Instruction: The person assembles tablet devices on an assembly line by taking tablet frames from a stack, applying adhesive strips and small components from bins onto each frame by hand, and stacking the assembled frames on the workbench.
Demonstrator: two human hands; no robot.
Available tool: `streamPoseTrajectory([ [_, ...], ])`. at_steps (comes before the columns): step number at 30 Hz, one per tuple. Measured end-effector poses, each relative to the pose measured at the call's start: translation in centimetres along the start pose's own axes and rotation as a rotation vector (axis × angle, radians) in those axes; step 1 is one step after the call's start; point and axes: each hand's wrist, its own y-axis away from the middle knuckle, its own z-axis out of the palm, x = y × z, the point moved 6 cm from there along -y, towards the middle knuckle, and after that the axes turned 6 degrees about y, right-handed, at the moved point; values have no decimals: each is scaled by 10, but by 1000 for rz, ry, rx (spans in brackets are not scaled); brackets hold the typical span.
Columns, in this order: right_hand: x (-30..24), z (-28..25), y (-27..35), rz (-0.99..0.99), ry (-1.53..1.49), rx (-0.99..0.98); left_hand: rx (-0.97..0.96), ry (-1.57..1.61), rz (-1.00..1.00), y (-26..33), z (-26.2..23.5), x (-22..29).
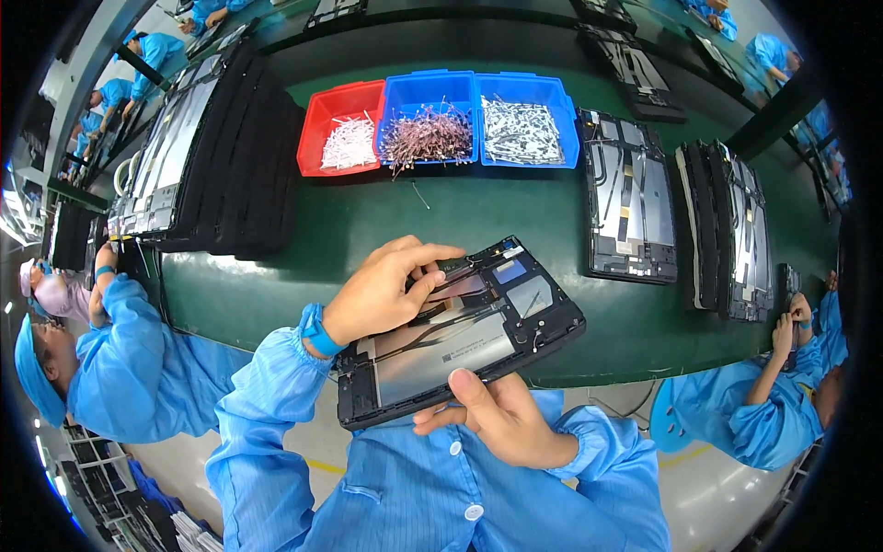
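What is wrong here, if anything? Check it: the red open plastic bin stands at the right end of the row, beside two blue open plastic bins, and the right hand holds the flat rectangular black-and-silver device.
Wrong end: the head view shows the red open plastic bin at the left end, beside the two blue open plastic bins. The rest stands.

A finely striped blue smock [405, 508] with white buttons [474, 511] and gathered cuffs [572, 440] is worn with a blue wristband [318, 332].
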Motion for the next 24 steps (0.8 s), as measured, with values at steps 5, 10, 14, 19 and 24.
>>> streamPoseTrajectory([
  [5,-1,-1,-1,3,24,-12,4,-160,137,-2,-2,12],
  [10,-2,-13,8,25,45,20,-20,-128,148,-3,2,18],
  [14,-40,-56,33,-43,230,115,-65,395,-206,17,6,2],
  [19,-138,-106,66,-180,659,594,-139,820,-102,14,44,34],
  [24,-202,-193,46,-600,1086,912,192,510,184,-80,84,74],
])
